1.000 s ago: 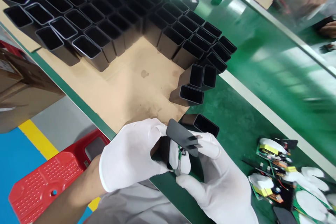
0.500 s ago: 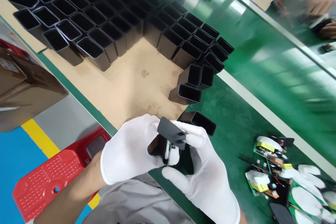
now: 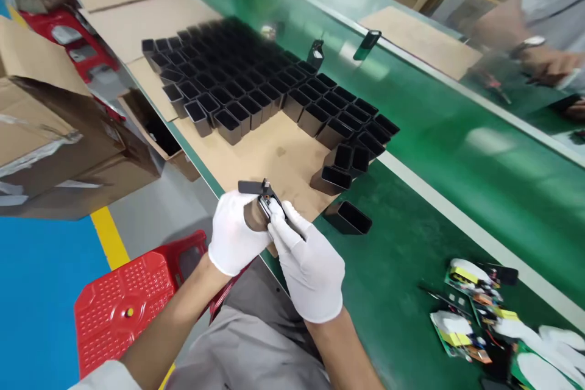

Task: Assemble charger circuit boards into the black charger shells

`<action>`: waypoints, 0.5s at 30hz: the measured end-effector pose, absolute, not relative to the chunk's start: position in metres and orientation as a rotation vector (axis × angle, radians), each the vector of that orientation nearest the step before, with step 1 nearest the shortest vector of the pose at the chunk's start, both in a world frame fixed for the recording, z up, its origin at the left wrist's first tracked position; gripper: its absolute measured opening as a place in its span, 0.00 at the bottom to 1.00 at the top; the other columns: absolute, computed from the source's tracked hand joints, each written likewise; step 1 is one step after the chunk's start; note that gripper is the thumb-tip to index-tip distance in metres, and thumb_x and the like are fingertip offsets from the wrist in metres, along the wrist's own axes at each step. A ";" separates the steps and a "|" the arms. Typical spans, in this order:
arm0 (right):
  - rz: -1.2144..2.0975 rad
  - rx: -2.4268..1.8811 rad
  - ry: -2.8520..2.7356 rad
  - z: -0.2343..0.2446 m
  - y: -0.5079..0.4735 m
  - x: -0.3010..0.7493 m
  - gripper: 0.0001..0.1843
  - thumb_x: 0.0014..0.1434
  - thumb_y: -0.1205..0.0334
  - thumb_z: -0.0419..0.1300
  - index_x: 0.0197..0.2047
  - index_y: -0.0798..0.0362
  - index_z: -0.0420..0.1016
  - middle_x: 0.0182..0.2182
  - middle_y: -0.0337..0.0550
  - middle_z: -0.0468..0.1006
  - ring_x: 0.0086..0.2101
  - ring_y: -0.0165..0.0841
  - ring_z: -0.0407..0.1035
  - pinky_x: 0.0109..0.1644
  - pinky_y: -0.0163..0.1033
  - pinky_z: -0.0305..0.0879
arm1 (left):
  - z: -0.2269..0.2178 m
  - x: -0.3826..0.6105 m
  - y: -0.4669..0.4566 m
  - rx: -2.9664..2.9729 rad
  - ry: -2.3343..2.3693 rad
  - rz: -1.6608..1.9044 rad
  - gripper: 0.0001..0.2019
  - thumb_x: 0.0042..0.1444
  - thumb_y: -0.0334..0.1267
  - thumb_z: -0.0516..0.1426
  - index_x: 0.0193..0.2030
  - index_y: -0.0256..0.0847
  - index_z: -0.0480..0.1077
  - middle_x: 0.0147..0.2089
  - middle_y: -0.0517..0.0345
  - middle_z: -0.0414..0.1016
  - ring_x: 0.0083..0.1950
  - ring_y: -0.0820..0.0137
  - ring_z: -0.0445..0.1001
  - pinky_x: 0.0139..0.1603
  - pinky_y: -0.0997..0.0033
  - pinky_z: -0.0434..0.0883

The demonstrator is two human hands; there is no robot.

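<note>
My left hand point(image 3: 235, 234), in a white glove, is wrapped around a black rectangular case point(image 3: 255, 217) held above the table's near edge. A circuit board with a white pad point(image 3: 275, 208) sits partly in the case's open end. A flat black end plate point(image 3: 250, 187) sticks out to the left over my left fingers. My gloved right hand point(image 3: 308, 265) has its fingers pressed together on the board at the case's mouth; its thumb is mostly hidden. Beyond my hands, an empty black case point(image 3: 350, 218) lies on the green table.
Several black cases point(image 3: 228, 125) stand in rows on cardboard point(image 3: 283, 161). Circuit boards with white pads point(image 3: 461, 323) lie at right. A red stool point(image 3: 123, 304) and cardboard boxes point(image 3: 68, 152) are at left. Across the table is a co-worker's hand point(image 3: 548, 64).
The end plate has swung left, away from my right fingers. My right hand has closed from a wide grip onto the board at the case's mouth. The view has shifted, showing more table.
</note>
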State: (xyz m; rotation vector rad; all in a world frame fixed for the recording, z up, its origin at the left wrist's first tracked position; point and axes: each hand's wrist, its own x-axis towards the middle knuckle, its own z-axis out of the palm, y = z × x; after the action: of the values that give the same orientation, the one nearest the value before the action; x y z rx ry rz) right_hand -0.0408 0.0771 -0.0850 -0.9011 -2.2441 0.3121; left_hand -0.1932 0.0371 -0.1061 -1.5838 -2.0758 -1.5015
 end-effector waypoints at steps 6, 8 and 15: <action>0.208 -0.833 -2.308 -0.095 0.082 -0.040 0.21 0.73 0.65 0.61 0.66 0.46 0.79 0.62 0.53 0.82 0.53 0.41 0.84 0.57 0.42 0.83 | -0.125 -0.195 0.032 -1.772 -1.770 -1.589 0.28 0.57 0.26 0.64 0.64 0.45 0.69 0.60 0.46 0.80 0.60 0.60 0.82 0.59 0.58 0.82; 0.190 -0.813 -2.260 -0.089 0.084 -0.044 0.17 0.74 0.65 0.59 0.61 0.47 0.82 0.58 0.52 0.84 0.53 0.40 0.84 0.55 0.40 0.84 | -0.117 -0.202 0.034 -1.832 -1.739 -1.564 0.26 0.58 0.26 0.64 0.62 0.47 0.70 0.58 0.48 0.81 0.58 0.62 0.83 0.56 0.61 0.83; 0.092 -0.759 -2.195 -0.075 0.085 -0.049 0.13 0.73 0.63 0.62 0.58 0.48 0.83 0.55 0.51 0.85 0.53 0.40 0.84 0.56 0.40 0.83 | -0.103 -0.214 0.041 -1.857 -1.727 -1.494 0.22 0.57 0.32 0.66 0.58 0.48 0.75 0.53 0.52 0.83 0.50 0.63 0.85 0.51 0.65 0.84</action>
State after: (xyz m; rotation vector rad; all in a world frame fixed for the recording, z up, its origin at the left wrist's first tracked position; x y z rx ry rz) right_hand -0.0488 0.0852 -0.0752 -0.7593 -2.1952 0.0920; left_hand -0.2141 0.0408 -0.1026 -1.8574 -1.7270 -1.4935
